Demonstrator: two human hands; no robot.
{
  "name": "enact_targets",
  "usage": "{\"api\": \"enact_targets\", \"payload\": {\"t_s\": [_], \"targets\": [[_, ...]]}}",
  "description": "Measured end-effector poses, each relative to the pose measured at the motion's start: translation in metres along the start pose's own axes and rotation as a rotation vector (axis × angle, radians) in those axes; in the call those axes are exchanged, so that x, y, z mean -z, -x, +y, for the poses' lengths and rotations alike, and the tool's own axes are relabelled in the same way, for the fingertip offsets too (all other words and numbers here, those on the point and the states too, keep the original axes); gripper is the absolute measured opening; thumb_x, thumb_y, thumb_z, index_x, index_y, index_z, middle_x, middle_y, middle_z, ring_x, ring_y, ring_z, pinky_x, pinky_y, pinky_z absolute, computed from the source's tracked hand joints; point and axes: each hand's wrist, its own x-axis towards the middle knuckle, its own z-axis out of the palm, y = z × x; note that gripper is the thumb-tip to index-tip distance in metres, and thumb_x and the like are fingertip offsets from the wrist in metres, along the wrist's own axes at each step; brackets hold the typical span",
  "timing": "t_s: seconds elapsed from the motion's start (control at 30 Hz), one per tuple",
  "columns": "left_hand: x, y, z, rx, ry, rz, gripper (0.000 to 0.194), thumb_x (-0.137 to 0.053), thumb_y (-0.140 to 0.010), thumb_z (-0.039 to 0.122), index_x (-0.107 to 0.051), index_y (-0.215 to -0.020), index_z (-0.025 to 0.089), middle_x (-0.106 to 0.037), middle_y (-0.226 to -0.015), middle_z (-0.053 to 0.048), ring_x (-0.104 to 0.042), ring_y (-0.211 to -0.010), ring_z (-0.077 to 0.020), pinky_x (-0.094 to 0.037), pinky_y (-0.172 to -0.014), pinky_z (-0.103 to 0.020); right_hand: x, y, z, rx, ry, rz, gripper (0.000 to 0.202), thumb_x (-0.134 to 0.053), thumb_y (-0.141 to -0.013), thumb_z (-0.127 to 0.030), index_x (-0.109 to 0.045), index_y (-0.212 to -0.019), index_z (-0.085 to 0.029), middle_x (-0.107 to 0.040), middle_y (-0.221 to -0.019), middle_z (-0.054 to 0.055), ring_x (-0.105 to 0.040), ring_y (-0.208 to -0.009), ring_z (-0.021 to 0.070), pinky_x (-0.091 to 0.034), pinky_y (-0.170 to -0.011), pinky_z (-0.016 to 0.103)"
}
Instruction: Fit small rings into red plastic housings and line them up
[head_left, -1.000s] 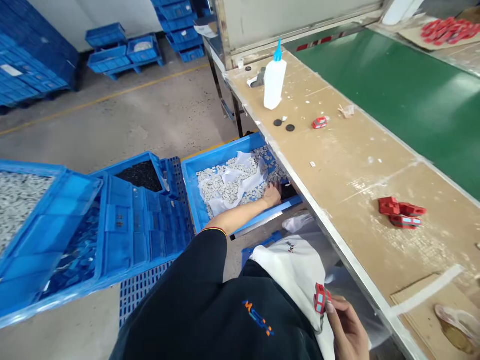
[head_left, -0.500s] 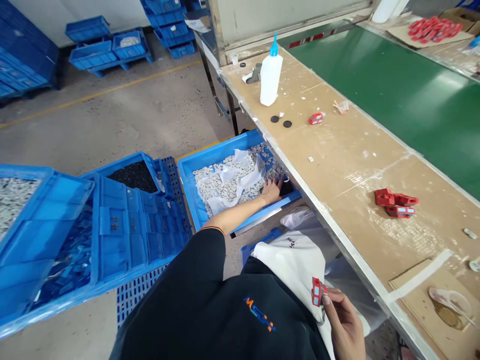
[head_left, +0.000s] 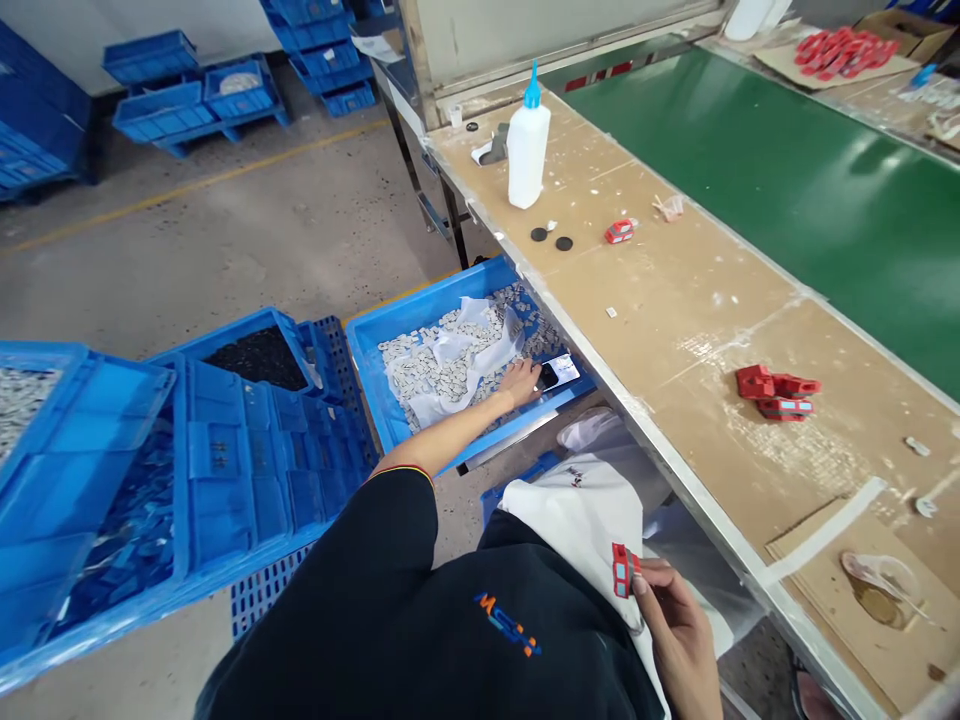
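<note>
My left hand [head_left: 521, 383] is down in a blue bin [head_left: 365, 350] of small grey plastic pieces [head_left: 450, 378]. Its fingers are bent together at the near end of a flat phone-like thing [head_left: 550, 376], dark at that end and bright white at the other. What the fingertips grip, if anything, is too small to make out. Close to my body, my right hand [head_left: 679, 620] pinches a red toy car [head_left: 622, 570] with light-blue windows between thumb and fingers. On the bench, several similar red toy cars [head_left: 780, 392] sit in a cluster, and another red car [head_left: 620, 231] stands farther back.
A white squeeze bottle [head_left: 528, 150] with a blue nozzle stands on the bench [head_left: 675, 330], near black discs [head_left: 564, 243]. Beyond runs a green conveyor belt [head_left: 750, 140]. Stacked blue crates [head_left: 217, 450] stand at left. Cardboard with a small plastic cup [head_left: 885, 580] lies at front right.
My left hand has drawn back a little to the left, uncovering more of the phone-like thing, whose white part now shows. My right hand still holds the red toy car. The view has shifted slightly.
</note>
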Motion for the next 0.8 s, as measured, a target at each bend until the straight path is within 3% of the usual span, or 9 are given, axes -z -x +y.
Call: {"api": "enact_targets", "payload": {"t_s": [0.13,0.23,0.3,0.37,0.4,0.5,0.6,0.7,0.8], "targets": [[0.026,0.012,0.014,0.026,-0.015,0.002,0.047,-0.067,-0.088,0.031,-0.058,-0.130,0.012,-0.060,-0.133,-0.019,-0.057,-0.123,-0.0328,-0.046,-0.103,-0.042,0.005,-0.001,-0.006,0.042,-0.024,0.072,0.034,-0.073,-0.087,-0.052,-0.071,-0.076,-0.019,-0.072,-0.085,0.009,-0.069,-0.081,0.0223,-0.058,-0.073,0.031],[0.053,0.048,0.038,-0.019,-0.035,-0.014,0.031,-0.061,-0.093,0.034,-0.066,-0.112,0.011,-0.068,-0.117,-0.021,-0.062,-0.115,-0.0342,-0.050,-0.096,-0.042,0.009,-0.001,-0.019,0.119,-0.059,0.163,0.030,-0.071,-0.090,-0.047,-0.070,-0.078,-0.020,-0.070,-0.084,0.008,-0.067,-0.079,0.0204,-0.056,-0.071,0.030],[0.071,0.080,0.059,-0.145,-0.014,-0.056,0.030,-0.052,-0.098,0.038,-0.070,-0.095,0.014,-0.072,-0.098,-0.014,-0.067,-0.100,-0.0289,-0.052,-0.091,-0.039,0.012,-0.001,-0.029,0.179,-0.064,0.218,0.026,-0.069,-0.092,-0.044,-0.069,-0.080,-0.021,-0.069,-0.084,0.007,-0.065,-0.079,0.0192,-0.055,-0.071,0.030],[0.083,0.106,0.085,-0.368,0.311,-0.152,0.034,-0.048,-0.100,0.042,-0.071,-0.092,0.018,-0.072,-0.085,-0.006,-0.068,-0.083,-0.0217,-0.055,-0.082,-0.034,0.018,-0.003,-0.038,0.236,-0.061,0.269,0.022,-0.068,-0.094,-0.040,-0.069,-0.082,-0.022,-0.068,-0.085,0.006,-0.065,-0.079,0.0187,-0.053,-0.071,0.030],[0.086,0.117,0.101,-0.471,0.477,-0.245,0.030,-0.053,-0.098,0.043,-0.071,-0.102,0.019,-0.074,-0.092,-0.005,-0.069,-0.082,-0.0198,-0.057,-0.079,-0.032,0.021,-0.004,-0.041,0.263,-0.059,0.291,0.019,-0.067,-0.095,-0.038,-0.068,-0.084,-0.022,-0.068,-0.086,0.006,-0.065,-0.080,0.0187,-0.053,-0.071,0.030],[0.076,0.136,0.157,-0.678,0.844,-0.403,0.047,-0.067,-0.091,0.040,-0.062,-0.133,0.021,-0.071,-0.122,-0.011,-0.072,-0.092,-0.0190,-0.060,-0.082,-0.032,0.032,-0.004,-0.046,0.342,-0.052,0.359,0.013,-0.064,-0.097,-0.033,-0.067,-0.089,-0.024,-0.068,-0.089,0.005,-0.065,-0.084,0.0189,-0.052,-0.074,0.031],[0.054,0.139,0.208,-0.767,0.941,-0.373,0.043,-0.069,-0.092,0.038,-0.065,-0.130,0.019,-0.071,-0.122,-0.013,-0.070,-0.104,-0.0226,-0.060,-0.090,-0.035,0.044,0.003,-0.045,0.365,-0.044,0.459,0.010,-0.062,-0.098,-0.030,-0.065,-0.091,-0.024,-0.069,-0.093,0.005,-0.065,-0.089,0.0193,-0.052,-0.079,0.033],[0.040,0.130,0.240,-0.848,0.884,-0.322,0.038,-0.069,-0.092,0.043,-0.070,-0.121,0.017,-0.074,-0.112,-0.012,-0.070,-0.103,-0.0238,-0.059,-0.089,-0.036,0.056,0.011,-0.039,0.319,-0.055,0.550,0.009,-0.061,-0.098,-0.030,-0.064,-0.092,-0.024,-0.067,-0.095,0.006,-0.065,-0.092,0.0202,-0.052,-0.082,0.035],[0.036,0.118,0.256,-0.967,0.796,-0.303,0.041,-0.069,-0.091,0.048,-0.071,-0.118,0.017,-0.075,-0.104,-0.011,-0.071,-0.095,-0.0233,-0.059,-0.086,-0.036,0.066,0.016,-0.032,0.278,-0.080,0.614,0.011,-0.060,-0.098,-0.029,-0.060,-0.088,-0.024,-0.065,-0.094,0.005,-0.062,-0.090,0.0192,-0.050,-0.079,0.034]]}}
